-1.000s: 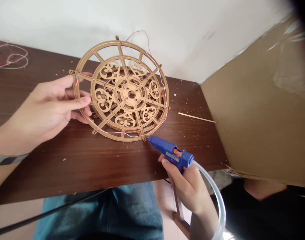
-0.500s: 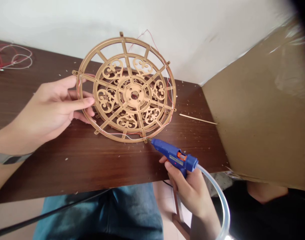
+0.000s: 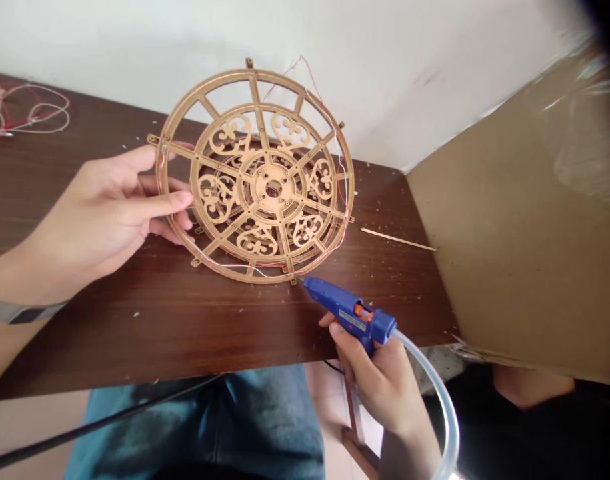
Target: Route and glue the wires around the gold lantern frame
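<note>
The left hand (image 3: pixel 102 213) holds a round fretwork wooden frame (image 3: pixel 271 175) over the dark wooden table (image 3: pixel 185 333), its fingers half open around the rim. The right hand (image 3: pixel 379 380) closes its fingers on a blue hot glue gun (image 3: pixel 342 310), whose nozzle is just beside the frame's lower rim.

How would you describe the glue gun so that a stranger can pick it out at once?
On the dark wooden table, find the big gold filigree wheel. Near the wheel's lower rim, the person's right hand holds a blue hot glue gun with an orange part, its nozzle pointing there. Only this tool trails a clear tube from its back.
</note>
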Available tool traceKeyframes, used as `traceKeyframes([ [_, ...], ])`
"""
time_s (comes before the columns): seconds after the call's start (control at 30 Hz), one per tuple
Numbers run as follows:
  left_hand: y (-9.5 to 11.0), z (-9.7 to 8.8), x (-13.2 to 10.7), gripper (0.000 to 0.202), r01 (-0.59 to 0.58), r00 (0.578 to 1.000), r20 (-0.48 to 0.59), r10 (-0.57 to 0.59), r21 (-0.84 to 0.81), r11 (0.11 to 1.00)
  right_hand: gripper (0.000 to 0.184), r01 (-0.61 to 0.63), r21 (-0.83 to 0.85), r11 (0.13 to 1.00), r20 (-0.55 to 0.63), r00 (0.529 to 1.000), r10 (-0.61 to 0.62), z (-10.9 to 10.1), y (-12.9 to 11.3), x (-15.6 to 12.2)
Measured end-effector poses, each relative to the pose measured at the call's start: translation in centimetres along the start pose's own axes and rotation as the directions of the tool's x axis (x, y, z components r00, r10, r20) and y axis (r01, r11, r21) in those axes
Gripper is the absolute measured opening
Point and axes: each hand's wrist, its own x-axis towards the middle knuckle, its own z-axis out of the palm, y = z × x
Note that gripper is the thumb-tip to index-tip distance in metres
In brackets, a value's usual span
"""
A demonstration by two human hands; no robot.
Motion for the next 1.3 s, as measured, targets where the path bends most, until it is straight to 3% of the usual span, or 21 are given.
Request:
traceKeyframes([
  [0.47, 0.2, 0.0, -0.1, 0.040, -0.009, 1.000, -0.004, 0.009, 0.006, 1.000, 0.049, -0.006, 0.012, 1.000, 0.040, 0.999, 0.005, 0.2, 0.8, -0.2],
  [0.67, -0.6, -0.9, 0.1, 0.017, -0.042, 0.998, 0.042, 0.041, 0.022, 0.999, 0.046, -0.037, 0.039, 0.999, 0.080, 0.996, 0.034, 0.3, 1.1, 0.1],
  [1.3, -0.6, -0.7, 0.4, 0.017, -0.050, 0.998, 0.038, 0.049, 0.020, 0.999, 0.054, -0.060, -0.001, 0.998, 0.011, 0.998, 0.060, 0.4, 0.6, 0.0],
])
